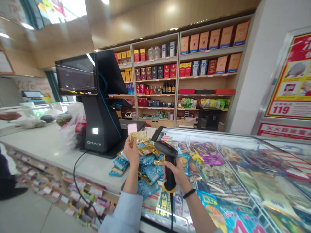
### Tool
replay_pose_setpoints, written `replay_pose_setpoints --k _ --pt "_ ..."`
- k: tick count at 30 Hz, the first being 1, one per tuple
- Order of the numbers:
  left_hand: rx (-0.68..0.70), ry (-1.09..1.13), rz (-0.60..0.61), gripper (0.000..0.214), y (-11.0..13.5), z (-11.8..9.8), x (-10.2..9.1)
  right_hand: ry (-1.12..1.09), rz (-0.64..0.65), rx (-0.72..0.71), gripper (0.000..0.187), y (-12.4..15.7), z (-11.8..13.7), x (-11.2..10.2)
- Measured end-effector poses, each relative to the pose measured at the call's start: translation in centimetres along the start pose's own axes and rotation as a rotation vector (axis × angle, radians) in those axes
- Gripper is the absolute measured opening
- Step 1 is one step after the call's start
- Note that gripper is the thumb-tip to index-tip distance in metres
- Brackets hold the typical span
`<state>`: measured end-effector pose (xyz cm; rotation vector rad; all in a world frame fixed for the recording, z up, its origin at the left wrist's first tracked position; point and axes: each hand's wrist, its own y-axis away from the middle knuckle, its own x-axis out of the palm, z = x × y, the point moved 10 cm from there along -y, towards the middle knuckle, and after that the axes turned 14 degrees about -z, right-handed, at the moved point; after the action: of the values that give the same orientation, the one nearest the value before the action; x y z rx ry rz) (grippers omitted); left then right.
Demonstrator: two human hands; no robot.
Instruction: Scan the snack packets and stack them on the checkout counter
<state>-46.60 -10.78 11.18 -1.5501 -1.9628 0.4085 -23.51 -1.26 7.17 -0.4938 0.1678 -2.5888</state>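
Left hand [131, 152] pinching a gold foil sachet [138, 137]; right hand [175, 172] closed around a handheld barcode scanner [169, 179]; loose blue and gold sachets [148, 165] heaped at the edge of the checkout counter [46, 145]; a careless nudge could spill them onto the glass-topped display freezer [243, 155].

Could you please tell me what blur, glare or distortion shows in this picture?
In the head view, the wide lens bends the wall shelving and counter edge; light glares on the freezer's glass top; the plastic bag looks smeared by motion blur.
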Motion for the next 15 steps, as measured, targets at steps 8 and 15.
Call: replay_pose_setpoints --k 8,15 --pt "0.189 -0.176 0.123 0.071 1.5 -3.7 0.9 -0.173 -0.034 0.085 0.031 -1.1 -1.9 -0.5" --pt "0.403 -0.238 0.348 0.044 5.2 -6.7 3.3 -0.166 -0.087 0.045 0.030 -0.9 -1.4 -0.7"
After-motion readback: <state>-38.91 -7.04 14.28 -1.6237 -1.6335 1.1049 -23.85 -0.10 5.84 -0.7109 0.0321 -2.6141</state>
